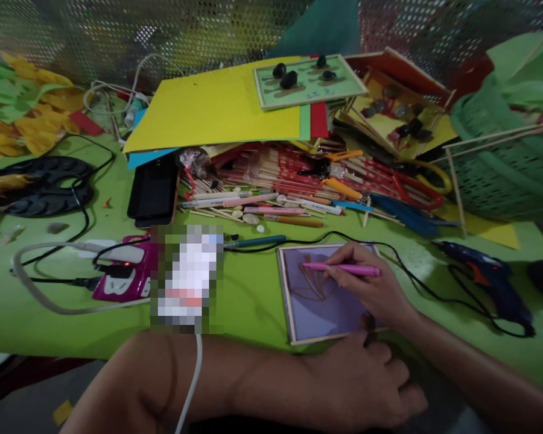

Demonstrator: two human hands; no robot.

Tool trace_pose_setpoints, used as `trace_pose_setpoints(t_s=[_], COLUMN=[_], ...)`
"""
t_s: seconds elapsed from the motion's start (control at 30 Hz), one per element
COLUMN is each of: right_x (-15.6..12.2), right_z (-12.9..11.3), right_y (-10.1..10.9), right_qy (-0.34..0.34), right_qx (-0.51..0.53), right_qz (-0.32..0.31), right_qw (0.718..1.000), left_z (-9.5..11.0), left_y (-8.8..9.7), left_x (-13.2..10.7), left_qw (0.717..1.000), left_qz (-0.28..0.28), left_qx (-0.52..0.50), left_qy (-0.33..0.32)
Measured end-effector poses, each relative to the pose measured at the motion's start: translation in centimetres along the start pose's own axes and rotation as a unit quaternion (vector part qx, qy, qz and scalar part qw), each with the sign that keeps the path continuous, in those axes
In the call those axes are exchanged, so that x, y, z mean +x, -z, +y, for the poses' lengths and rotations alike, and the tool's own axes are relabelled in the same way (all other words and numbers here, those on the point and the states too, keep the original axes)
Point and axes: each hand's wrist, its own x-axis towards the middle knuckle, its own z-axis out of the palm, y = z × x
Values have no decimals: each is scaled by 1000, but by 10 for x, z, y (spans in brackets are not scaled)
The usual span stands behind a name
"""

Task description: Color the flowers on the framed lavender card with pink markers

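My right hand [371, 286] pinches a pink pen [344, 269], its tip on a brown line drawing on a purple framed board [314, 307] lying on the green table [253, 301]. My left hand [366, 386] rests at the board's near edge with its fingers curled loosely; nothing shows in it. My left forearm lies across the table's front edge.
Pens and sticks [271, 202] pile behind the board, with a black phone [154, 190], yellow card [217, 111] and a green board with dark stones [308, 81]. A blue glue gun [489, 277] lies right, its cord passing the board. A pink power strip [122, 277] sits left, a green basket [502, 163] far right.
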Motion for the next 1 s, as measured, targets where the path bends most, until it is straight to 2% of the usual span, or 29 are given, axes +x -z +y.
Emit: trace_pose_setpoints(t_s=[0.4,0.6,0.77,1.0], right_x=[1,1,1,1], right_z=[-4,-6,-5,-5], right_y=[-1,-1,0,0], right_qy=[4,1,7,11], right_qx=[-10,-6,-9,1], right_qz=[-6,-3,-4,-11], right_qw=[1000,1000,1000,1000], left_z=[-2,-1,-1,-1], left_y=[-1,-1,-1,-2], left_x=[0,-1,-1,0], left_qw=[1000,1000,1000,1000], left_qz=[19,-6,12,-1], left_qx=[-7,3,-16,-17], left_qy=[-6,-5,-3,-4])
